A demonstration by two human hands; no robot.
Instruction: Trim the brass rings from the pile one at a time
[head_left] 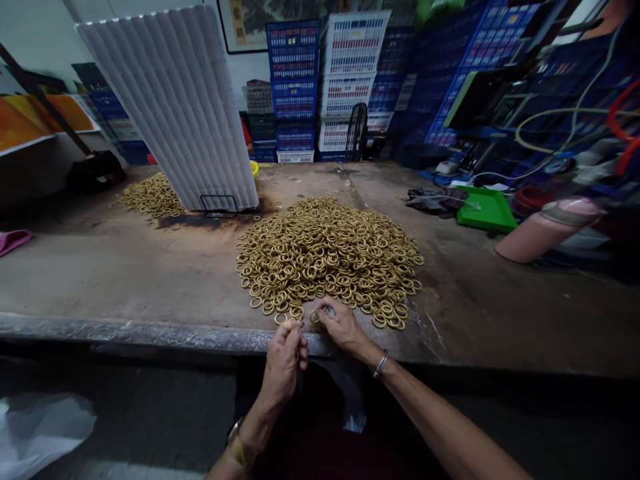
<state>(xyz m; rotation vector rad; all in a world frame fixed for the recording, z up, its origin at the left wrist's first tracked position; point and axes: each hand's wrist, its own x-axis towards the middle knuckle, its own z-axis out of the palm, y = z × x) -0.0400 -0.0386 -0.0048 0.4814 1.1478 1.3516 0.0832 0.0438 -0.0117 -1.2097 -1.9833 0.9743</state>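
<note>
A heap of brass-coloured rings (327, 253) lies on the worktable before me, with loose rings along its near edge. My right hand (343, 327) is at the heap's near side, its fingers pinched on one ring (314, 316). Close to its left, my left hand (284, 357) is over the table's front edge. Its thumb and fingers are pressed together; what they hold, if anything, is too small to make out. Below the hands, a strip of clear plastic (354, 407) hangs in front of my lap.
A tall white corrugated panel (175, 107) stands on the table in a black wire stand (219, 208). Behind it lies a second ring heap (153, 195). To the right are a green tray (485, 208) and a pink bottle (545, 230). Stacked blue crates (293, 93) line the back.
</note>
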